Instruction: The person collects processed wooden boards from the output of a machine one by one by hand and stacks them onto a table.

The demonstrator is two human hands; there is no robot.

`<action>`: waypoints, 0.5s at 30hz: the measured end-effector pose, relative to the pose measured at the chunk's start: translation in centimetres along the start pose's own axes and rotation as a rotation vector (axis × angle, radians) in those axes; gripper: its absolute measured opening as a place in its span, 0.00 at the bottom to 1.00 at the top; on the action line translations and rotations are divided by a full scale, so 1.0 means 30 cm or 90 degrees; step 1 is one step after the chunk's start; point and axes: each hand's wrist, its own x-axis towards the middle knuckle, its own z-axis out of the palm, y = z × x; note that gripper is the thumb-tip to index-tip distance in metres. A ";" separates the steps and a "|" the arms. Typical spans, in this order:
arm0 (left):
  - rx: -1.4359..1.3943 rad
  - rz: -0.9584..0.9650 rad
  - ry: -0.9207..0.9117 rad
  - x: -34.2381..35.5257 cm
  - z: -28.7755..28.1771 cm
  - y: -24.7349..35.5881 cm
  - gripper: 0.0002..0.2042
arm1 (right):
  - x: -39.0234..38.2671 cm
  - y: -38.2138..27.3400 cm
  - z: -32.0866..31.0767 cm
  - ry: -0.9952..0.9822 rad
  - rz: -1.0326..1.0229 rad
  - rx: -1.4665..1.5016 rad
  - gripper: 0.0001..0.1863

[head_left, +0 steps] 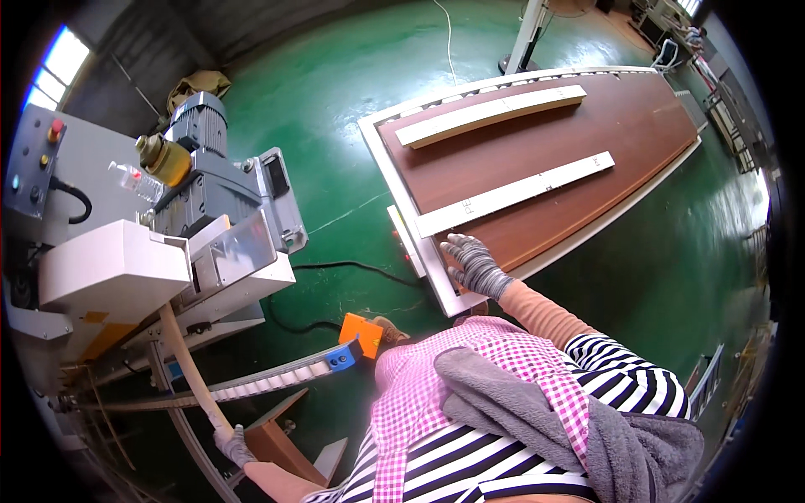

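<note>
My left hand (236, 446), in a grey glove, is closed round the near end of a long pale wooden strip (189, 359). The strip's far end goes under the white housing (117, 267) of a machine, where it is hidden. On the right, my right hand (476, 267), in a striped grey glove, reaches over the near-left corner of a brown board (520, 142). Its fingers are stretched and apart, holding nothing. Just beyond the fingertips lies a white-faced strip (520, 194). Farther back, a thicker stack of white-faced strips (490, 116) rests on the same board.
A curved roller rail (260, 386) with a blue end runs from the machine. An orange box (360, 334) stands on the green floor, near a black cable (360, 265). A grey motor (201, 126), a plastic bottle (136, 181) and a control box (35, 163) are at left.
</note>
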 end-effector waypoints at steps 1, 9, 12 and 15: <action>-0.020 -0.010 0.008 -0.096 0.016 0.061 0.27 | -0.004 0.006 -0.012 -0.007 0.004 0.012 0.30; 0.128 0.090 0.125 -0.931 -0.143 0.332 0.23 | -0.092 0.006 -0.210 0.095 -0.226 0.126 0.28; 0.226 0.280 0.065 -1.188 -0.197 0.836 0.35 | -0.118 -0.052 -0.314 0.192 -0.425 0.147 0.34; 0.047 0.104 0.017 -1.244 0.003 1.005 0.34 | -0.122 -0.067 -0.452 0.224 -0.573 0.092 0.35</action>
